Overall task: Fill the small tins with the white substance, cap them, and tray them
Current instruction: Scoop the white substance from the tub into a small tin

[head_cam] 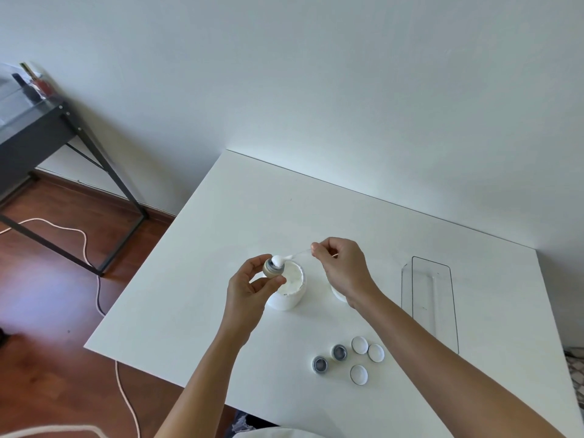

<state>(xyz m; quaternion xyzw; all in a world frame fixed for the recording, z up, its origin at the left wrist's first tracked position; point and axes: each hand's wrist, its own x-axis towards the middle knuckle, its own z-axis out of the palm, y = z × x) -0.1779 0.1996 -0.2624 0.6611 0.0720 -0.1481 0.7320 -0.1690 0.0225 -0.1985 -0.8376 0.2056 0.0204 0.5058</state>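
tin: small tin [272, 269] held tilted above the open white jar [289, 290], mouth facing your right hand
grip L: your left hand [251, 287] pinches the tin between thumb and fingers
grip R: your right hand [343, 267] pinches a thin clear spatula [300, 253], its tip at the tin mouth with a white blob [278, 260] on it
spare tins: two empty tins [330, 358] on the white table [221, 241], near its front edge
lids: three white lids [366, 358] just right of those tins
tray: clear tray [429, 301] well right of the jar
behind wrist: white object, partly hidden, can't tell what
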